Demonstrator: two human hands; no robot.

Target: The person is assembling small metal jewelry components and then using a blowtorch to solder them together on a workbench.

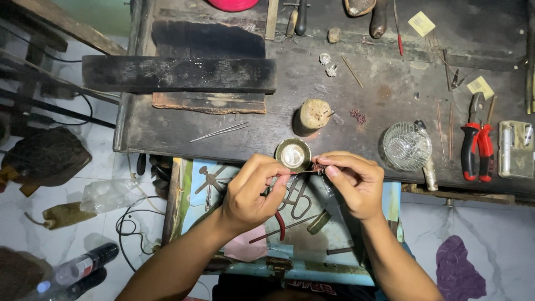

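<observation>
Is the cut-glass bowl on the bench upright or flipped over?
Cannot tell for certain. The glass bowl sits on the dark workbench beside the red-handled pliers; from straight above, its patterned glass hides which way the rim faces.

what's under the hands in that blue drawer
In the blue drawer under the left hand and right hand: red-handled pliers, metal tongs, a pink cloth. Whatever lies directly beneath the hands and forearms is covered.
</observation>
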